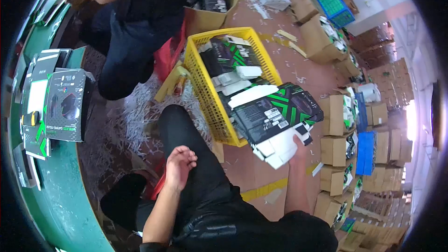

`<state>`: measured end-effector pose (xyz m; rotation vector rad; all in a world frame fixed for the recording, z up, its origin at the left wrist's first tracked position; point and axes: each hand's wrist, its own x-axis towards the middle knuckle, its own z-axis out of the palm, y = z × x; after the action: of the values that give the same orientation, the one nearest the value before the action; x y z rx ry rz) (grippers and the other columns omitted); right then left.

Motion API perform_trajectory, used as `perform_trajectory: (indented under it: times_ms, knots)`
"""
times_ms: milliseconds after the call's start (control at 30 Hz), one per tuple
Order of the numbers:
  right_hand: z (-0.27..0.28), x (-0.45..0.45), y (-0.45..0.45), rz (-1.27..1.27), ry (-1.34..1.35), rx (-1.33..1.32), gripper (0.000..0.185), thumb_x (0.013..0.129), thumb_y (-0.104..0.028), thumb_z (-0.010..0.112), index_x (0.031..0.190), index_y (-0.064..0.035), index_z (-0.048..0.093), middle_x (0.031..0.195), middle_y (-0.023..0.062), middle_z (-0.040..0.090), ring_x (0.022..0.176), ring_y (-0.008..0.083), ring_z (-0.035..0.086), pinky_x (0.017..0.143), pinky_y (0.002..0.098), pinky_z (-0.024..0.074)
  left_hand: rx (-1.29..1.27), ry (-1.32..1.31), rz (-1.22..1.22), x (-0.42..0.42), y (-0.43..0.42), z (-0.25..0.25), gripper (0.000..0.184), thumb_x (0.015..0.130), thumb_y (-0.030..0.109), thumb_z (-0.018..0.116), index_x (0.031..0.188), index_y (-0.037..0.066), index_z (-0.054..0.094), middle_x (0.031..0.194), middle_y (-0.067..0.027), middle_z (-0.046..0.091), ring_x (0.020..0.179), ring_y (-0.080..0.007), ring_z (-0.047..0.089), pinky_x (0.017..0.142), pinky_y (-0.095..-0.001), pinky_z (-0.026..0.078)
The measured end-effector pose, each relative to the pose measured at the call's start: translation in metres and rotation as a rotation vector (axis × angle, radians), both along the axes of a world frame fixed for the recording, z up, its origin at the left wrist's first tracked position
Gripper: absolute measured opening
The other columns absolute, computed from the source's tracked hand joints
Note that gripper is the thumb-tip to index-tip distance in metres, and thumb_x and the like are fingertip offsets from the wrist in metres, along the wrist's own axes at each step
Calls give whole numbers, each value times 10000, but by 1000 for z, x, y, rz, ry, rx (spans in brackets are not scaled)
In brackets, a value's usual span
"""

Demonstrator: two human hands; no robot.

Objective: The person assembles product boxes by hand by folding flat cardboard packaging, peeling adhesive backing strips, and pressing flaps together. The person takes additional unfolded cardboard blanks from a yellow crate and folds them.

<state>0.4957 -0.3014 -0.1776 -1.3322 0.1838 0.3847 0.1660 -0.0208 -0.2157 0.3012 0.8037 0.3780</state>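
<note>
My right hand (298, 148) grips a flattened mouse box (280, 116) by its white flaps. The box is black with green stripes and is over the near right side of the yellow plastic basket (212, 112). Inside that basket lie more opened mouse boxes (228, 58), partly covered by the held one. Above my left thigh, my left hand (181, 165) is empty, its fingers loosely curled and a little apart.
Left is a green table (56, 191) bearing wireless gaming mouse boxes (65, 105) and a yellow object (31, 118). Another person (135, 32) sits ahead. Shredded paper (140, 116) litters the floor. Cardboard cartons (332, 149) line the right, and a carton of boxes (205, 18) stands beyond the basket.
</note>
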Motion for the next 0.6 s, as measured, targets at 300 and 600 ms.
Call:
perform_trajectory:
  times_ms: [300, 600]
  knots:
    - [74, -58, -49, 361, -33, 125, 680, 783, -107, 729, 1404, 11, 478, 1236, 177, 645, 1088, 353, 667, 955, 474, 561, -105, -476, -154, 10, 40, 24, 1020, 920, 696, 545, 1618, 56, 164, 1558, -276, 370, 1415, -402, 423, 1124, -569, 394]
    - [14, -87, 53, 976, -108, -315, 615, 728, -27, 839, 1285, -4, 580, 1071, 70, 704, 956, 212, 708, 867, 376, 580, 439, 330, -141, -93, 11, 34, 717, 828, 128, 823, 1425, -14, 452, 1237, -179, 646, 1104, -274, 669, 996, -393, 525]
